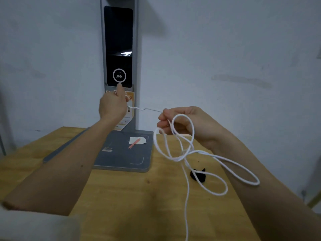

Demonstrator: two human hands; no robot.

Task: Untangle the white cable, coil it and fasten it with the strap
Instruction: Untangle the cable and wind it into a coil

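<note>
White cable point(186, 154) hangs in the air above the wooden table point(132, 197), stretched between both raised hands. The left hand point(112, 106) is closed around one end of the cable, held up in front of the grey stand point(119, 66) with its dark screen. From there a short run of cable crosses to the right hand point(185, 124), whose fingers pinch several strands together. Below that hand the cable drops in loose, crossing loops that meet at a tangle, with two longer loops swinging out towards the right forearm and one strand falling straight down past the bottom edge of the view. A black strap point(198, 175) lies on the table under the loops. On the stand's grey base plate point(121, 153) rest a small white card point(141, 139) and a red pen point(134, 143).
</note>
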